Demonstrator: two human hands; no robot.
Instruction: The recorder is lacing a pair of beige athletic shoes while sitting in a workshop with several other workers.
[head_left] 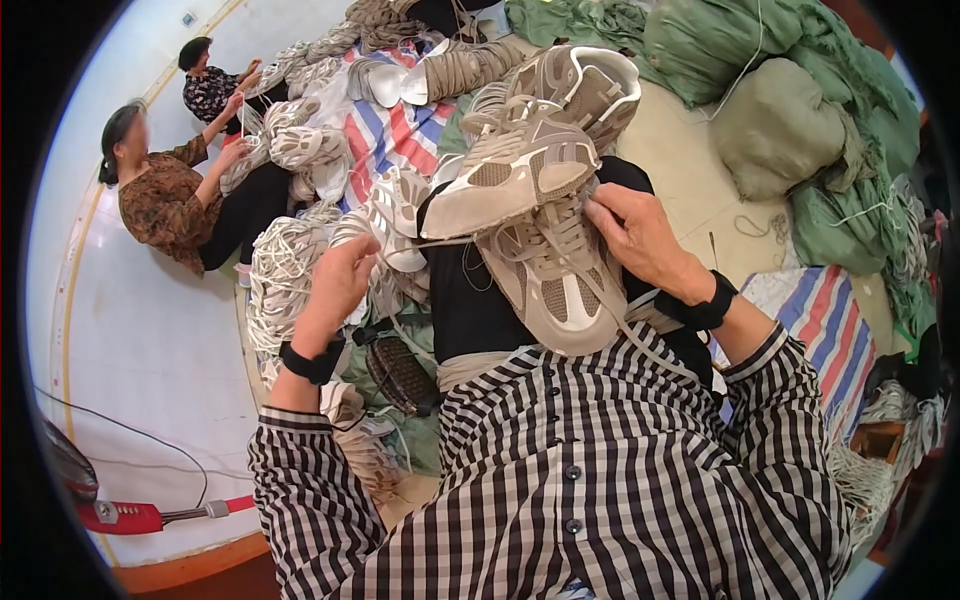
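The near beige shoe (pixel 575 305) lies on the person's lap, toe toward the checked shirt (pixel 600 470), its toe end resting over the shirt's hem. A second beige shoe (pixel 500 185) lies across its far end, and a third shoe (pixel 605 100) stands beyond that, so the far side is crowded. The right hand (pixel 645 235) is at the near shoe's right edge, thumb and forefinger narrowed by the lacing; I cannot tell what is between them. The left hand (pixel 345 280) is off to the left, apart from the shoe, fingers drawn into a narrow pinch; a stretched lace (pixel 450 242) runs toward it, though I cannot tell whether the fingertips hold it. Another lace end (pixel 660 352) trails off the shoe's near right edge. Room on the left is tight, with a heap of laced shoes (pixel 285 270) just beside the left hand. To the far right, pale floor (pixel 690 150) opens between the right hand and the olive sack (pixel 780 130), while a striped sheet (pixel 835 320) bounds the nearer right. Two co-workers (pixel 165 205) sit far left, beyond the heap
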